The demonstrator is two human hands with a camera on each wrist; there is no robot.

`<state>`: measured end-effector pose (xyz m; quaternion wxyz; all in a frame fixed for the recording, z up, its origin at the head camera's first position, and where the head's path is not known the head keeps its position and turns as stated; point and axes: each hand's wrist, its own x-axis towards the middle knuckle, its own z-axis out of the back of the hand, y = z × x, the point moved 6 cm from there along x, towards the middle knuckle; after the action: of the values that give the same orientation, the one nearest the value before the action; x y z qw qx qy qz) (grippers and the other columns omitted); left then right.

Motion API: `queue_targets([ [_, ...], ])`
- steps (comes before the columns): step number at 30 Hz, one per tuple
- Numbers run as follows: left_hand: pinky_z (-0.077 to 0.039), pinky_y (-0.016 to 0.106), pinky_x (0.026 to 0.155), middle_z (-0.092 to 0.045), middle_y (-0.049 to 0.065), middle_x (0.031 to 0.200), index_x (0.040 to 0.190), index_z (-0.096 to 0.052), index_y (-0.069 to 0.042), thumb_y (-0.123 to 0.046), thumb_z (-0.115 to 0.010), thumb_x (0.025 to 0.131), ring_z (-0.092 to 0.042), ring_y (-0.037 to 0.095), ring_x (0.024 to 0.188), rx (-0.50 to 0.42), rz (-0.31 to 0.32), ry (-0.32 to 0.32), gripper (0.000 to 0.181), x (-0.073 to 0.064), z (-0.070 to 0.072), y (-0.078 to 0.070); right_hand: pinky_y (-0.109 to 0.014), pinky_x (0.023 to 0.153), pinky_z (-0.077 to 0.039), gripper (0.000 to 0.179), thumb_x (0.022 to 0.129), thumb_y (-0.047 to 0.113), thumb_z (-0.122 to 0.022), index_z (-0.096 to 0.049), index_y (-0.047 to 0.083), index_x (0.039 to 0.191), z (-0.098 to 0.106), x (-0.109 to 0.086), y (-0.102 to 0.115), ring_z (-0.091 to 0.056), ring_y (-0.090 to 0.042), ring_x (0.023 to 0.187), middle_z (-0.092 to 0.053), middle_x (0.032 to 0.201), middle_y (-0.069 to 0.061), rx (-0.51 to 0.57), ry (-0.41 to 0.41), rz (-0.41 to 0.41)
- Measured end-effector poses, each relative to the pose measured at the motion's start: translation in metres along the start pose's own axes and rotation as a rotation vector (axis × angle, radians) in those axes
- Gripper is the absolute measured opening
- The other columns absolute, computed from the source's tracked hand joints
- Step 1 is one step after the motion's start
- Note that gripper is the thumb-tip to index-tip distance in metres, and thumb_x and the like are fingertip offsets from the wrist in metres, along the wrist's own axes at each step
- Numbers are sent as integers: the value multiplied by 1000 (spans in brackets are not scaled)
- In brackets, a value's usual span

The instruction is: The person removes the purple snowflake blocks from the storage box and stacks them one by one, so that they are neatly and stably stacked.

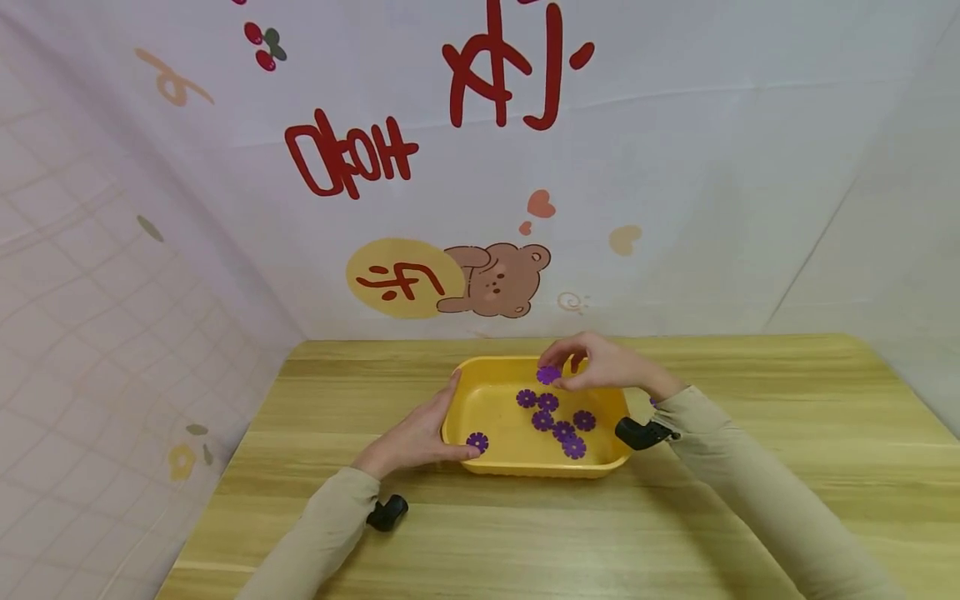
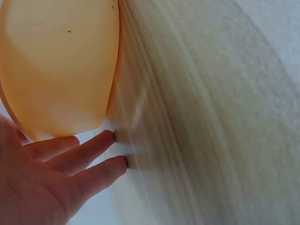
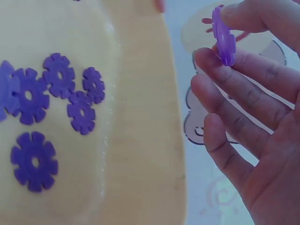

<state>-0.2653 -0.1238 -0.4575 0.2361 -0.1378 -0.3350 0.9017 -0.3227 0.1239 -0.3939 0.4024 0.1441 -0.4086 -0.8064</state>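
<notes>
A yellow plastic basin [image 1: 517, 469] stands on the table with several purple snowflake discs [image 1: 563, 431] lying inside, most in its right half. One purple disc [image 1: 477, 442] is by the front left corner, near the thumb of my left hand [image 1: 420, 429]. That hand holds the basin's left end, thumb over the rim; in the left wrist view its other fingers [image 2: 89, 180] lie straight along the outside. Above the back right of the basin, my right hand [image 1: 596, 364] pinches a single purple disc [image 3: 224, 37] between thumb and index finger, the remaining fingers spread.
The wood-grain table [image 1: 337, 392] reaches up to a white cloth backdrop [image 1: 675, 208] with a printed bear and red characters. A small purple piece [image 1: 653, 402] shows beside the right sleeve, partly hidden. Each wrist wears a black camera [image 1: 387, 512].
</notes>
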Motion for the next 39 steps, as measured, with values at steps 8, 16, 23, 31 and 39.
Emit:
queue_targets([
  [8,-22,43,112,-12,12,159,155,7,-14,-44,-80,78,-22,29,142,-14,0,4,120,0,0,1,-46,81,-50,29,84,10,-71,-68,5,112,18,-18,1,-61,-20,90,-69,103,0,-6,-40,-19],
  [16,-21,43,112,-13,12,159,155,7,-13,-46,-79,77,-22,28,142,3,-6,-2,121,1,0,2,-34,77,-52,27,84,6,-73,-70,7,111,40,-44,-7,-61,-19,87,-69,102,1,-35,-158,-44],
  [23,-22,43,112,-13,12,159,155,7,-12,-47,-79,77,-22,29,142,-8,-4,4,121,0,0,1,-33,76,-52,28,85,6,-72,-68,6,113,50,-67,-18,-61,-17,89,-69,102,1,-86,-207,-34],
  [31,-22,43,112,-13,11,159,155,7,-13,-41,-80,78,-22,29,142,-32,-2,5,120,0,1,0,-31,73,-52,32,82,2,-74,-67,4,113,58,-92,-31,-61,-16,89,-69,101,-1,-156,-269,-14],
  [39,-23,43,112,-14,11,159,155,6,-14,-44,-80,78,-24,29,141,-29,-12,-3,120,0,1,-1,-29,73,-52,30,83,0,-72,-68,6,112,56,-112,-49,-61,-15,89,-69,101,-1,-153,-271,-50],
])
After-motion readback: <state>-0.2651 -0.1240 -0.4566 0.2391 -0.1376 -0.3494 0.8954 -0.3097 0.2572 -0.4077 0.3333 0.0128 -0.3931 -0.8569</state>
